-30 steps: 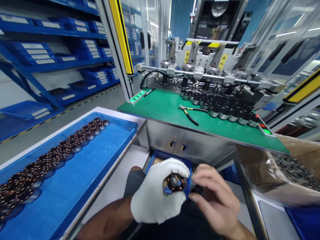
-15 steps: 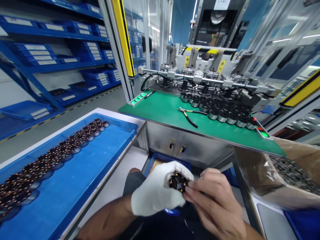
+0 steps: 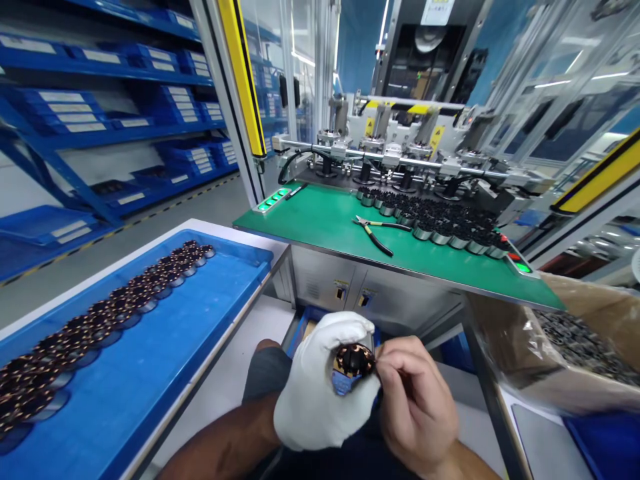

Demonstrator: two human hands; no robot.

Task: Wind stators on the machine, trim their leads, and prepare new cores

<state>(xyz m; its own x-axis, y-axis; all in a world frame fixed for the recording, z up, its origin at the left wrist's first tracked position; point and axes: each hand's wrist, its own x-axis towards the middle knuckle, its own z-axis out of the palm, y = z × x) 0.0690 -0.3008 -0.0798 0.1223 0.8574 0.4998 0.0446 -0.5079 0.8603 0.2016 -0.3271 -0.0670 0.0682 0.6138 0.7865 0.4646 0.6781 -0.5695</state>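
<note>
In a white glove, my left hand [image 3: 320, 393] wraps round a motor stator [image 3: 354, 359], a black ring-shaped part with copper windings. Its open end faces up toward me. Bare, my right hand [image 3: 417, 400] pinches at the stator's right edge with thumb and forefinger; what lies between those fingertips is too small to make out. Many similar wound stators [image 3: 125, 300] stand in rows in a blue tray [image 3: 200, 313] to my left. Ahead, unwound black-topped stators [image 3: 440, 220] stand grouped on a green mat [image 3: 310, 220], beside a pair of cutting pliers [image 3: 375, 233].
A winding machine [image 3: 395, 153] stands behind the green mat, between yellow side posts [image 3: 243, 80]. At right is a plastic-lined cardboard box [image 3: 525, 340] of small dark parts. Blue shelving [image 3: 100, 140] with bins rises at left. Green-lit buttons [image 3: 274, 200] sit at the mat's left corner.
My left hand has turned the stator, so its open end shows more plainly. My right hand's fingers have drawn in to a tighter pinch at its edge. The view has shifted slightly.
</note>
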